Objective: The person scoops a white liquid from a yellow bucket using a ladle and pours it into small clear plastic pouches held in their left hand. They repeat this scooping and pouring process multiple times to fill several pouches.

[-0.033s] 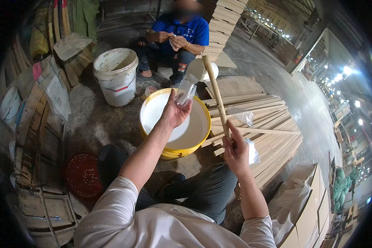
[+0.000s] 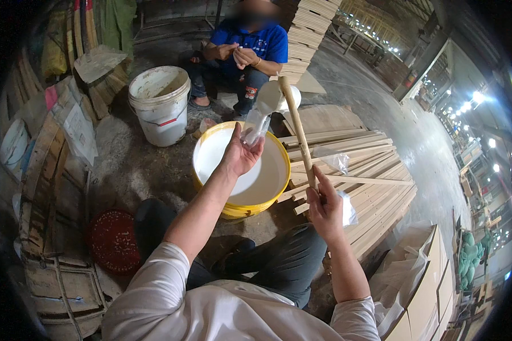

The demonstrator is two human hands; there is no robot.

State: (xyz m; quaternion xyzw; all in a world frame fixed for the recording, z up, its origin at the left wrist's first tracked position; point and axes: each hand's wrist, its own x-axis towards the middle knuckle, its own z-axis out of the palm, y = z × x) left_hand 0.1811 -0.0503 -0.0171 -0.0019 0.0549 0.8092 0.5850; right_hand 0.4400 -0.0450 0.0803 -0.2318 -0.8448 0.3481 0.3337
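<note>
The pile of wooden strips lies to the right of the yellow tub, which holds white liquid. Above the tub's far right side, the ladle is tipped, its white cup letting liquid down into a clear plastic bag. The wooden handle looks stiff and should grip well, but the filled cup likely makes the far end heavy; holding farther up would steady it. The right hand is partly curled, thumb and fingers on the handle's near end. The left hand, palm up and half closed, holds the plastic bag, probably limp, slippery when wet and best pinched by its rim.
</note>
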